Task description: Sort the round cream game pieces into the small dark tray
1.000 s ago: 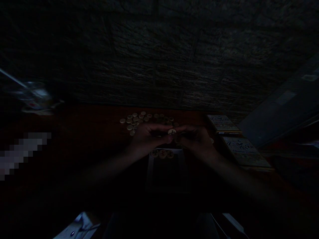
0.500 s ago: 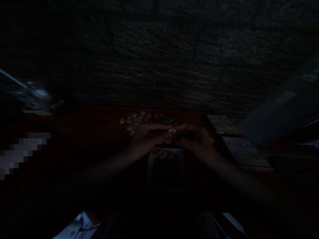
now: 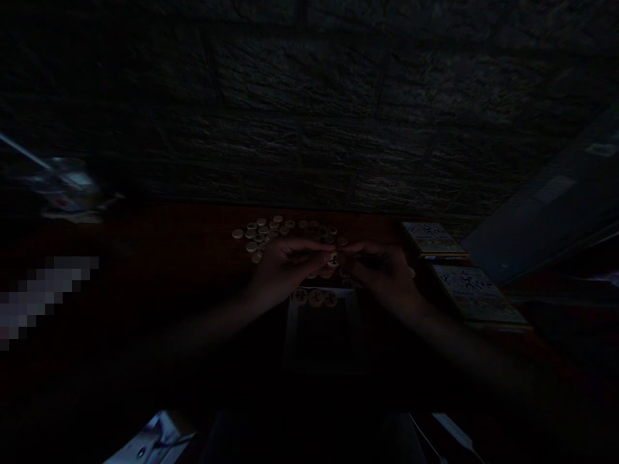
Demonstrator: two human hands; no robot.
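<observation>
The scene is very dark. Between the fingertips of my left hand (image 3: 293, 264) and my right hand (image 3: 374, 261) is a round Chinese chess piece (image 3: 333, 260), its marked face turned toward me. Both hands are closed on it in a pinch. Just below them stands an open box (image 3: 290, 335), with a row of marked pieces (image 3: 316, 298) along its far end. Behind my hands lie many loose round pieces (image 3: 251, 234), some face up; my fingers hide part of them.
Two flat printed boxes (image 3: 430, 238) lie on the red-brown table (image 3: 193, 238) at the right. A clear cup with a straw (image 3: 70, 187) stands far left. A rough stone wall (image 3: 300, 116) rises behind the table. Another printed box (image 3: 155, 444) shows at lower left.
The held piece has turned between my fingertips, so its mark sits at a different angle. Both hands stay in nearly the same place.
</observation>
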